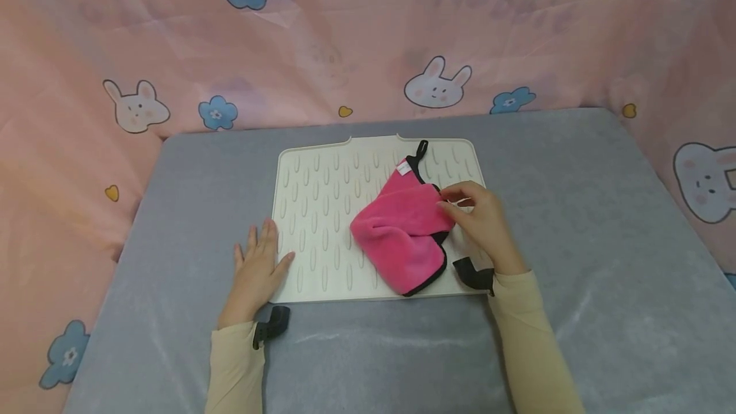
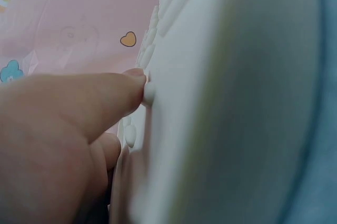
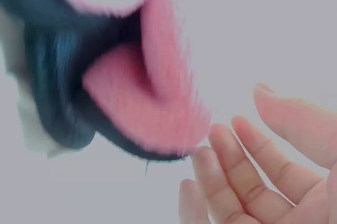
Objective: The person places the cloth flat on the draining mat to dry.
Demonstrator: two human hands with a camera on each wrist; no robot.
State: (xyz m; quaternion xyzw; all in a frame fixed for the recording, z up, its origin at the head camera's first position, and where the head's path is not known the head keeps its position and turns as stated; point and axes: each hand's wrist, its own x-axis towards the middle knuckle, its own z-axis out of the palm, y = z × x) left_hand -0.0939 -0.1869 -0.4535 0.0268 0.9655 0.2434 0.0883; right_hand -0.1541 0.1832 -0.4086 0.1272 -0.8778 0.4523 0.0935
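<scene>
Pink cloth [image 1: 397,235] lies on cream mat [image 1: 313,209]; grey tabletop [image 1: 586,241], rabbit-print backdrop [image 1: 356,30] behind.

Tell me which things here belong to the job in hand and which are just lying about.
In the job:
- cream mat, touched by the left hand
- pink cloth on it, the right hand at its edge

Just surroundings, nothing loose:
- grey table cover
- rabbit-print backdrop

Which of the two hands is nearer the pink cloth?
The right hand, at the right edge of the pink cloth; the left hand rests away from it, on the left edge of the cream mat.
</scene>
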